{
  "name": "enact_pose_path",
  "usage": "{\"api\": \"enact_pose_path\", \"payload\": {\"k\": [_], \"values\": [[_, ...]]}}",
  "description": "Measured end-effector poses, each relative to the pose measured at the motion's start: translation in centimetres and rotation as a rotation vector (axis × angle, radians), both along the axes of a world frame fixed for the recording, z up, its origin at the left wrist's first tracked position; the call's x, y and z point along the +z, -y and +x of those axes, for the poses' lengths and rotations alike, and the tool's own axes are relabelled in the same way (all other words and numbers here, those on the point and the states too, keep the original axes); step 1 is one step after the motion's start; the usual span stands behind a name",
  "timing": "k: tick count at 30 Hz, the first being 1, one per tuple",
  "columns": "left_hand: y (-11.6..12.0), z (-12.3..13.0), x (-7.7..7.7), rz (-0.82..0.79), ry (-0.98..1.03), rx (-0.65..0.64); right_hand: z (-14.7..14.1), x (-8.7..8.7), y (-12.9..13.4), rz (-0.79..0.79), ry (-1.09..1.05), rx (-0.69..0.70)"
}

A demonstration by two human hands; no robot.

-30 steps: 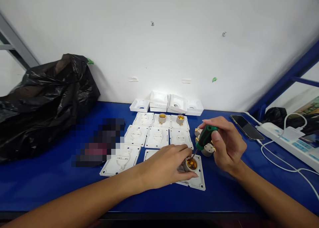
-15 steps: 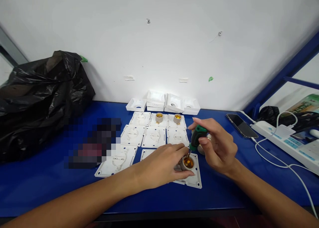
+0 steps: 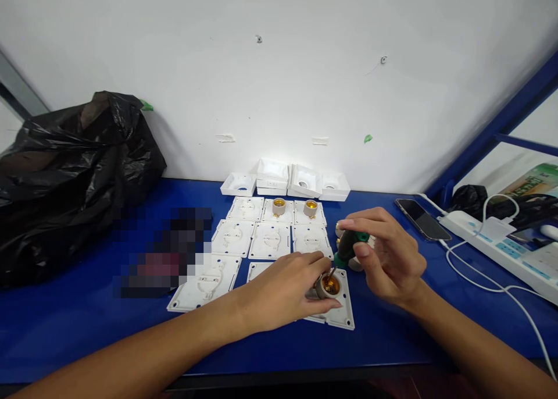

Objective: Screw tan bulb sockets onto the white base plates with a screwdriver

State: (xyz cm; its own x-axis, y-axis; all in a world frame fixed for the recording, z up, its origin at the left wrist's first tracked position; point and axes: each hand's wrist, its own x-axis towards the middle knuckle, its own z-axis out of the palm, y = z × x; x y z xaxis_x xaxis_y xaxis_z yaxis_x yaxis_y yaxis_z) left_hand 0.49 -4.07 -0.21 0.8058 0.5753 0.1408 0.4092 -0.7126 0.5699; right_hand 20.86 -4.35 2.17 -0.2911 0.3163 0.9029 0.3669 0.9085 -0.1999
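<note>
My left hand [image 3: 300,285] is closed around a round lamp socket [image 3: 330,285] with a brass-coloured inside. The socket stands on a white square base plate [image 3: 347,306] near the table's front edge. In my right hand [image 3: 387,256] is a short screwdriver [image 3: 347,248] with a green and black handle, held between thumb and fingers. Its shaft slants down into the socket, and the tip is hidden inside. Behind my right hand, more sockets [image 3: 355,264] are partly covered.
More white base plates [image 3: 270,240] lie in rows, two at the back bearing sockets [image 3: 279,206]. White covers [image 3: 272,172] stand along the wall. At left is a black plastic bag [image 3: 78,172]; at right are a phone [image 3: 422,218], a power strip [image 3: 501,242] and white cables.
The screwdriver's handle has tilted further to the right, and my right hand has shifted slightly right with it. My left hand still holds the socket in the same place.
</note>
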Motion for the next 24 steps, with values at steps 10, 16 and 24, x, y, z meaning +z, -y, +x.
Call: {"api": "enact_pose_path", "payload": {"k": [10, 16, 24], "values": [[-0.02, 0.02, 0.06, 0.044, -0.035, 0.002, 0.77, 0.88, -0.10, -0.067, 0.123, -0.030], [0.00, 0.04, 0.02, 0.038, -0.025, 0.015, 0.94, 1.07, -0.03, -0.090, 0.145, -0.044], [-0.01, 0.03, 0.05, 0.029, -0.033, 0.007, 0.77, 1.03, 0.11, -0.059, 0.131, -0.037]]}}
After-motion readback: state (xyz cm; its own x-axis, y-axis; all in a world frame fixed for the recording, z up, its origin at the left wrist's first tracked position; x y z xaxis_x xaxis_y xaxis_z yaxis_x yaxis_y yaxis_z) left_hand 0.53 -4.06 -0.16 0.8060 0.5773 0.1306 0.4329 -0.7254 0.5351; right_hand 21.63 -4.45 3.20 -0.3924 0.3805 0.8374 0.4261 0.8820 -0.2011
